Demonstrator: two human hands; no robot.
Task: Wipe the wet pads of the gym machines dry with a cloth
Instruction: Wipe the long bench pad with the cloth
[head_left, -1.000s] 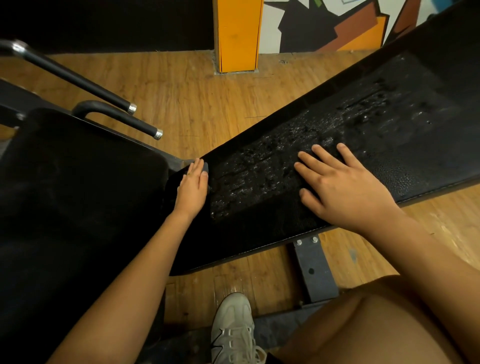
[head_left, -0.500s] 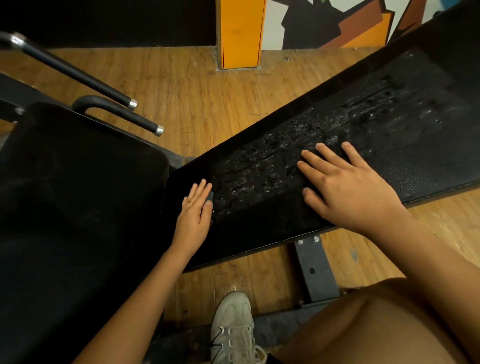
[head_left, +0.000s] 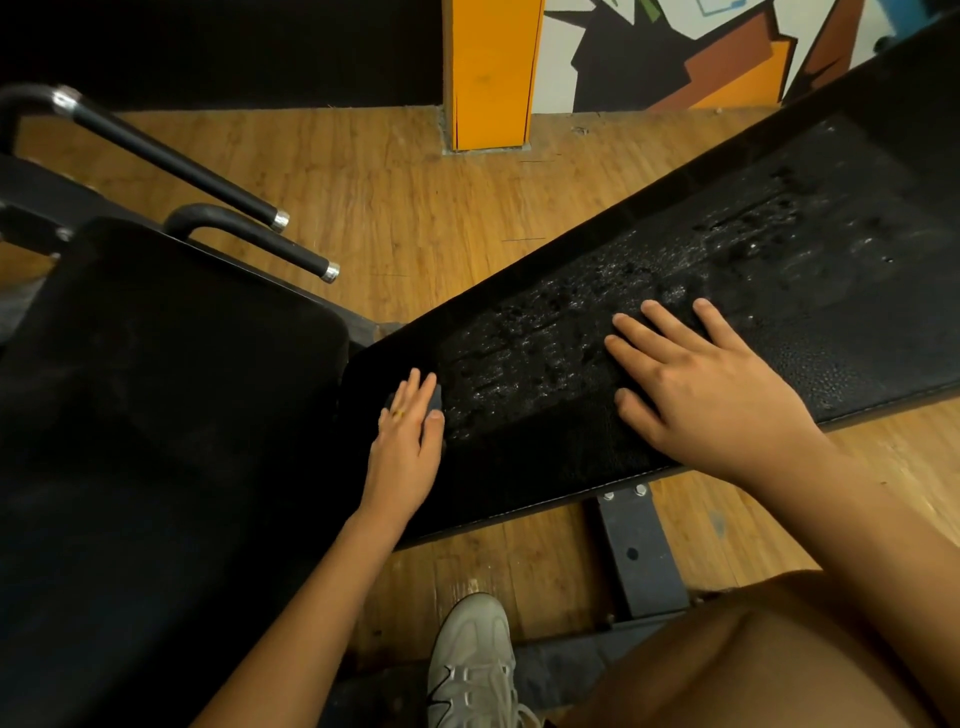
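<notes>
Your left hand (head_left: 405, 447) lies flat on the lower left end of the long black pad (head_left: 831, 291), in the centre of the frame. Its fingers are straight and close together, not curled around anything. Under the fingertips a small dark grey piece (head_left: 435, 397) shows, and it looks like the cloth, but most of it is hidden by the hand. There is a ring (head_left: 399, 413) on one finger.

Your right hand (head_left: 711, 395) rests palm down on the middle of the same pad, right of centre. Its fingers are straight and spread apart, and it holds nothing.

The pad runs diagonally from the centre of the frame to the upper right. Many water drops shine on its surface between your two hands and further to the upper right. The strip along its lower edge looks more matte.

A second black pad (head_left: 156, 389) fills the left side of the frame, just beside the end of the long one. Two black handle bars (head_left: 249, 244) with metal tips stand out above it at the upper left.

Below the long pad a dark metal bracket (head_left: 639, 551) goes down to the wooden floor (head_left: 415, 208). Your pale shoe (head_left: 475, 660) is at the bottom centre and your bare knee (head_left: 753, 665) at the lower right. An orange pillar (head_left: 488, 73) stands at the top centre.
</notes>
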